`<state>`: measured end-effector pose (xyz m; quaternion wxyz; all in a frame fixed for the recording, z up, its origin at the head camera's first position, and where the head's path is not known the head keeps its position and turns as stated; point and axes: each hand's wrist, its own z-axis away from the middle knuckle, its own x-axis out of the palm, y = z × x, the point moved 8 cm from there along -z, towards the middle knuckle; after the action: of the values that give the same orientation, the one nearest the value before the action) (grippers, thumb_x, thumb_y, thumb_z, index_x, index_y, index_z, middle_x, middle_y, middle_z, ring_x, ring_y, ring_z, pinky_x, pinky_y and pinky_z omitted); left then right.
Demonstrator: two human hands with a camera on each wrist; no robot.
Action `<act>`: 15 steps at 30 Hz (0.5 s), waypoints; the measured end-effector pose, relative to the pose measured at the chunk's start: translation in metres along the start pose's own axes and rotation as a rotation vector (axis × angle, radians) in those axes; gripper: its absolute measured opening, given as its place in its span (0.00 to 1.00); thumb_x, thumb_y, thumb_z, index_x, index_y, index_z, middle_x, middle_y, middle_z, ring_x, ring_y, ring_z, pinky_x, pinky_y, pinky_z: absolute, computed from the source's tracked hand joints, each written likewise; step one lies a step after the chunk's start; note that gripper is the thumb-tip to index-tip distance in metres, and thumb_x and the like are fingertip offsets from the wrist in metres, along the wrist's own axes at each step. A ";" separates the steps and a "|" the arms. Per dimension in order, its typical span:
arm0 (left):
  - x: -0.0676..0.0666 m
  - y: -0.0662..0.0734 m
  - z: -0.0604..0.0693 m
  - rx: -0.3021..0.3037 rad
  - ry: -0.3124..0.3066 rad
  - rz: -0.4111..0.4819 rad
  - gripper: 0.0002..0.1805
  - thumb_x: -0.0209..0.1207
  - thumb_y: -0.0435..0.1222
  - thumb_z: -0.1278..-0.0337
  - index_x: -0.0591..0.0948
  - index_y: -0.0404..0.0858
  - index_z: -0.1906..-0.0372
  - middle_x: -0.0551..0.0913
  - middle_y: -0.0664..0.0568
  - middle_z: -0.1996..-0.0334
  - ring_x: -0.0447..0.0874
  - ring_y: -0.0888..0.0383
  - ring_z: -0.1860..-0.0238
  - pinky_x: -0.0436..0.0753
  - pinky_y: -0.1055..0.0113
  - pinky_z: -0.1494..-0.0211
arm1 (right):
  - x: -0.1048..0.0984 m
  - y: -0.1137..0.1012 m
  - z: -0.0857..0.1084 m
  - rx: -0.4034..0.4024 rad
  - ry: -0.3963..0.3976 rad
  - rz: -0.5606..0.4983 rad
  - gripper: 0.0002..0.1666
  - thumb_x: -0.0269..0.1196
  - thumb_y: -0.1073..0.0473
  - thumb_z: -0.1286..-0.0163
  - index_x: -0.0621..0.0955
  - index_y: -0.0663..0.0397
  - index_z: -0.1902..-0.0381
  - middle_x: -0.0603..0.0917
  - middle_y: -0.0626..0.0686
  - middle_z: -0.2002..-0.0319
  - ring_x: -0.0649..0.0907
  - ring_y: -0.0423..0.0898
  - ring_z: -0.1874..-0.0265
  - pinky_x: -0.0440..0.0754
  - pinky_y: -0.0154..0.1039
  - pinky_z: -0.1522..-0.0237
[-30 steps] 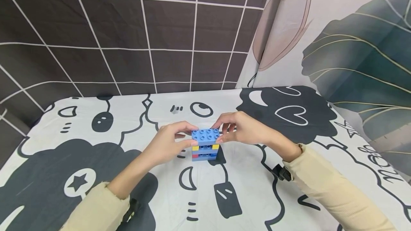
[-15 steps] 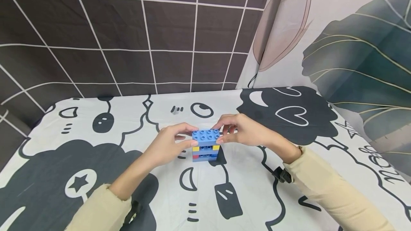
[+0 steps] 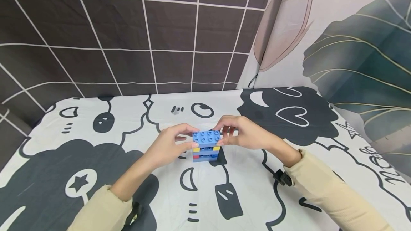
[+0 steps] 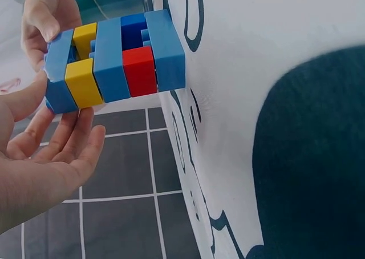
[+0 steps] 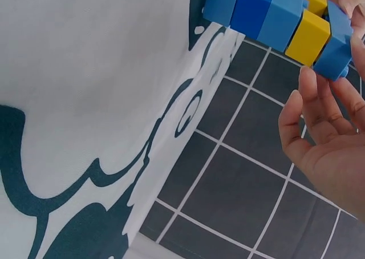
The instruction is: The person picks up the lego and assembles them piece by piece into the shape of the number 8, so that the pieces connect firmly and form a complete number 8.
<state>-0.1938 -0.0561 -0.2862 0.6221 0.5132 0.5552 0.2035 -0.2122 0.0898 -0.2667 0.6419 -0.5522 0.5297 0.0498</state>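
A layered stack of toy building bricks stands on the cloth in the head view, between both hands. On top is a light blue studded brick (image 3: 206, 137). Below it sit two yellow bricks (image 4: 83, 83), one at each end with a gap between, then another light blue brick (image 4: 111, 60). Lower down come a red brick (image 4: 140, 71) and a dark blue brick (image 5: 251, 11), over a light blue bottom brick (image 4: 165, 51). My left hand (image 3: 165, 147) pinches the top brick's left end between thumb and fingers. At its right end, my right hand (image 3: 245, 133) pinches the same brick.
A white cloth with dark cartoon drawings (image 3: 170, 202) covers the table. Behind it hangs a dark curtain with white grid lines (image 3: 122, 31). Leaf-patterned fabric (image 3: 369, 52) hangs at the right, with a thin dark cable (image 3: 252, 79) near the table's back edge.
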 end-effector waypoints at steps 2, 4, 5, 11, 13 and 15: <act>0.000 0.000 0.000 0.005 0.000 0.003 0.17 0.64 0.31 0.51 0.79 0.34 0.53 0.80 0.48 0.54 0.76 0.48 0.51 0.76 0.58 0.47 | 0.000 -0.002 0.000 -0.014 0.009 0.022 0.17 0.69 0.66 0.49 0.80 0.60 0.59 0.79 0.47 0.67 0.76 0.42 0.71 0.79 0.39 0.66; 0.000 -0.001 0.001 0.009 0.001 0.005 0.17 0.64 0.31 0.51 0.79 0.34 0.53 0.80 0.48 0.54 0.76 0.48 0.51 0.76 0.58 0.47 | 0.000 -0.003 0.001 -0.027 0.022 0.047 0.18 0.70 0.66 0.49 0.80 0.60 0.59 0.79 0.47 0.67 0.77 0.42 0.71 0.78 0.39 0.66; 0.000 -0.001 0.001 0.010 0.002 0.006 0.18 0.64 0.31 0.51 0.79 0.34 0.53 0.80 0.48 0.54 0.76 0.48 0.51 0.76 0.58 0.47 | -0.001 -0.004 0.001 -0.033 0.030 0.057 0.18 0.70 0.66 0.49 0.80 0.60 0.59 0.79 0.47 0.67 0.77 0.42 0.70 0.78 0.39 0.67; 0.001 -0.001 0.001 0.005 -0.004 0.017 0.18 0.64 0.30 0.52 0.78 0.34 0.53 0.80 0.48 0.54 0.76 0.49 0.51 0.76 0.57 0.47 | -0.001 -0.008 0.003 -0.052 0.074 0.094 0.18 0.70 0.65 0.49 0.81 0.58 0.59 0.80 0.46 0.65 0.78 0.43 0.68 0.77 0.37 0.69; 0.001 -0.002 0.001 0.003 -0.005 0.020 0.17 0.64 0.29 0.52 0.78 0.34 0.53 0.80 0.48 0.54 0.76 0.49 0.51 0.76 0.58 0.47 | -0.001 -0.008 0.004 -0.060 0.085 0.097 0.18 0.70 0.65 0.49 0.81 0.58 0.59 0.80 0.47 0.64 0.78 0.45 0.68 0.76 0.36 0.70; 0.001 -0.002 0.001 0.003 -0.004 0.021 0.17 0.64 0.29 0.52 0.79 0.34 0.53 0.80 0.48 0.55 0.76 0.50 0.51 0.76 0.58 0.47 | -0.002 -0.008 0.005 -0.067 0.089 0.098 0.18 0.70 0.65 0.49 0.81 0.58 0.59 0.80 0.46 0.64 0.78 0.45 0.68 0.76 0.35 0.71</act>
<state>-0.1935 -0.0559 -0.2883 0.6204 0.5202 0.5488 0.2082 -0.2046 0.0910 -0.2609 0.5955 -0.5485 0.5823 0.0742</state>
